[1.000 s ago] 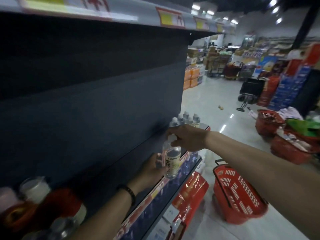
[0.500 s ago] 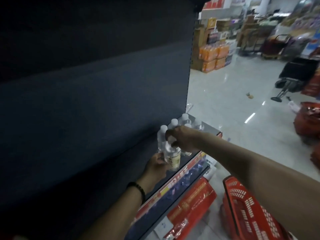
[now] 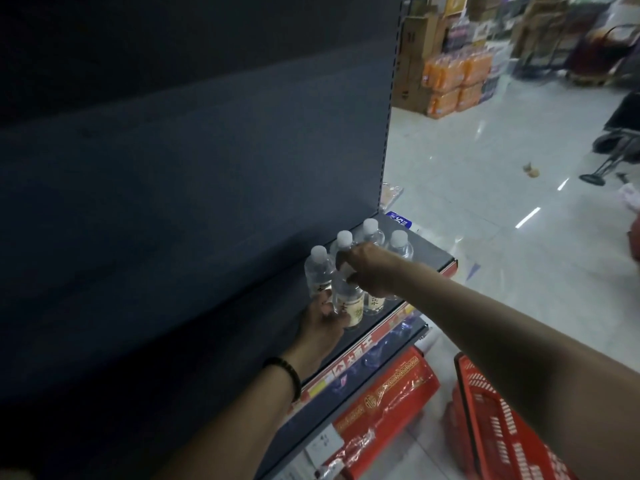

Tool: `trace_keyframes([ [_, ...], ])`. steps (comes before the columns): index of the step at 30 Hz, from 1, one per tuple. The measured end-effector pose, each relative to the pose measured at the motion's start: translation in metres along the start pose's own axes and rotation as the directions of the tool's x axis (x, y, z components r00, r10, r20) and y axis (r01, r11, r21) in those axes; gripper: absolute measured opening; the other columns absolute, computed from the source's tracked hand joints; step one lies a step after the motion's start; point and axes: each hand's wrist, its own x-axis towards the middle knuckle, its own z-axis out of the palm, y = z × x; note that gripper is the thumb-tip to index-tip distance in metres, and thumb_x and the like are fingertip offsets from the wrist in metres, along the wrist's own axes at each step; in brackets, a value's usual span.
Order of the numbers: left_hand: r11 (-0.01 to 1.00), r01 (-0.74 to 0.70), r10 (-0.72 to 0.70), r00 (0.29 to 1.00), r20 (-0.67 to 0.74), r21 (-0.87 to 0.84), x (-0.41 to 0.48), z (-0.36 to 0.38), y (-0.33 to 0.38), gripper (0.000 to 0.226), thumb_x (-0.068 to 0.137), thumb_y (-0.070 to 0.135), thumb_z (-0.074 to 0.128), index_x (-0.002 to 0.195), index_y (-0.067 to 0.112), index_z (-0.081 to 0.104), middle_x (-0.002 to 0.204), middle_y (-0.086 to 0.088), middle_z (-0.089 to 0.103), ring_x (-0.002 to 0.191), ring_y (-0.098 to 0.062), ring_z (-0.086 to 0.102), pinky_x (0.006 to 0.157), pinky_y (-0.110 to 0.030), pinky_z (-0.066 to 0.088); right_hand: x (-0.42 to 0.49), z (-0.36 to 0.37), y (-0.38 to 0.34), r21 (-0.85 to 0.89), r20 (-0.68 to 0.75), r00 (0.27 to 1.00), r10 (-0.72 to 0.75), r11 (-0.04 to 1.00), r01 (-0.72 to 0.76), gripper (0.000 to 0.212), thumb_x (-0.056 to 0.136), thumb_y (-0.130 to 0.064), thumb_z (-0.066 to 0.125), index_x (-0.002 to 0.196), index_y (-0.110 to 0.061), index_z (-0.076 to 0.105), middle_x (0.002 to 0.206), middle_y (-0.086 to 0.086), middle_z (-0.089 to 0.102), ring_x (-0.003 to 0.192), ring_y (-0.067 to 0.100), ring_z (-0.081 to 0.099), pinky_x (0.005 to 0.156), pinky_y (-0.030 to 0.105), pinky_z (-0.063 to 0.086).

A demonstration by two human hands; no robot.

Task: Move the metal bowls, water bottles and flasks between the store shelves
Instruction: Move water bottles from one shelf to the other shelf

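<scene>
Several clear water bottles with white caps (image 3: 370,233) stand grouped at the far end of a dark shelf (image 3: 433,261). My right hand (image 3: 372,271) grips the top of the nearest water bottle (image 3: 348,303), hiding its cap. My left hand (image 3: 323,322), with a black band on the wrist, is wrapped around the lower body of that same bottle, which rests upright at the shelf's front. Another bottle (image 3: 318,268) stands just behind it to the left.
A tall dark back panel (image 3: 207,168) fills the left. A red shopping basket (image 3: 498,420) sits on the floor at lower right, red packaged goods (image 3: 388,403) lie under the shelf. Stacked orange cartons (image 3: 457,81) and a cart (image 3: 616,140) stand across the tiled aisle.
The bottle held in both hands has come down from mid-air beside the grouped bottles onto the shelf. My view has tilted downward and closer.
</scene>
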Motion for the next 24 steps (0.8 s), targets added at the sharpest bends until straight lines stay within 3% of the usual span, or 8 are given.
trace_keyframes([
  [3,1.000,-0.003,0.003,1.000,0.004,0.022,0.001,0.002,-0.001,0.047,0.083,0.012,0.073,0.123,0.037,0.065,0.113,0.009,0.081,0.110,-0.016,0.076,0.106,-0.055,0.059,0.003,0.004,0.005,0.038,-0.034,0.999,0.019,0.999,-0.018,0.017,0.099,-0.018,0.069,0.115,-0.021,0.070,0.112,0.004,0.073,0.101,0.024,0.072,0.088,0.042,0.060],
  [6,1.000,0.002,-0.001,1.000,-0.008,0.029,-0.001,-0.001,-0.001,0.037,0.088,0.010,0.071,0.111,0.038,0.068,0.106,0.010,0.081,0.109,-0.016,0.076,0.107,-0.051,0.059,0.001,0.004,-0.001,0.048,-0.066,0.997,0.040,0.998,-0.037,0.041,0.098,-0.020,0.074,0.137,-0.017,0.063,0.119,0.009,0.072,0.105,0.027,0.072,0.081,0.035,0.053],
  [8,0.999,0.024,-0.023,1.000,-0.007,0.039,-0.009,-0.004,0.000,0.029,0.091,0.014,0.072,0.102,0.040,0.069,0.097,0.014,0.078,0.106,-0.018,0.072,0.105,-0.047,0.058,0.001,0.002,-0.005,0.028,-0.089,0.995,0.047,0.999,-0.045,0.048,0.098,-0.027,0.074,0.142,-0.016,0.059,0.123,0.014,0.069,0.105,0.031,0.071,0.081,0.039,0.056],
  [11,0.982,0.050,-0.060,0.997,0.048,0.180,-0.025,-0.021,-0.004,0.030,0.096,0.021,0.070,0.117,0.041,0.062,0.120,0.016,0.069,0.114,-0.011,0.066,0.111,-0.049,0.055,-0.005,-0.010,-0.019,-0.048,-0.182,0.982,0.054,0.997,-0.063,0.047,0.099,-0.038,0.071,0.138,-0.017,0.059,0.125,0.016,0.061,0.101,0.037,0.070,0.077,0.044,0.059],
  [14,0.875,0.015,-0.060,0.995,0.078,0.483,-0.043,-0.053,-0.014,0.042,0.102,0.028,0.068,0.142,0.032,0.056,0.135,0.013,0.061,0.126,-0.010,0.060,0.112,-0.039,0.052,-0.013,-0.016,-0.048,-0.044,-0.246,0.969,-0.011,0.999,0.000,0.037,0.100,-0.042,0.063,0.130,-0.019,0.061,0.119,0.012,0.062,0.100,0.038,0.070,0.074,0.043,0.058],
  [17,0.779,-0.032,0.006,0.999,0.044,0.627,-0.074,-0.096,-0.024,0.032,0.100,0.029,0.071,0.132,0.028,0.067,0.125,0.010,0.071,0.115,-0.009,0.068,0.106,-0.039,0.058,-0.021,-0.014,-0.096,0.003,-0.177,0.981,-0.076,0.997,0.078,0.040,0.099,-0.043,0.059,0.133,-0.022,0.059,0.123,0.011,0.063,0.109,0.037,0.068,0.085,0.044,0.059],
  [20,0.711,-0.053,0.100,0.995,-0.026,0.701,-0.119,-0.144,-0.032,0.020,0.100,0.022,0.071,0.120,0.023,0.072,0.113,0.008,0.076,0.104,-0.008,0.072,0.097,-0.034,0.060,-0.028,-0.002,-0.157,0.012,-0.112,0.986,-0.124,0.992,0.126,0.059,0.100,-0.046,0.062,0.149,-0.018,0.046,0.136,0.014,0.060,0.120,0.038,0.065,0.096,0.045,0.057],
  [24,0.590,-0.031,0.194,0.975,-0.105,0.807,-0.197,-0.219,-0.043,0.015,0.102,0.028,0.070,0.116,0.022,0.073,0.109,0.006,0.078,0.097,-0.007,0.071,0.086,-0.023,0.057,-0.045,0.018,-0.250,-0.003,-0.068,0.972,-0.226,0.974,0.226,0.055,0.102,-0.045,0.058,0.149,-0.021,0.043,0.139,0.014,0.059,0.124,0.038,0.063,0.100,0.046,0.055],
])
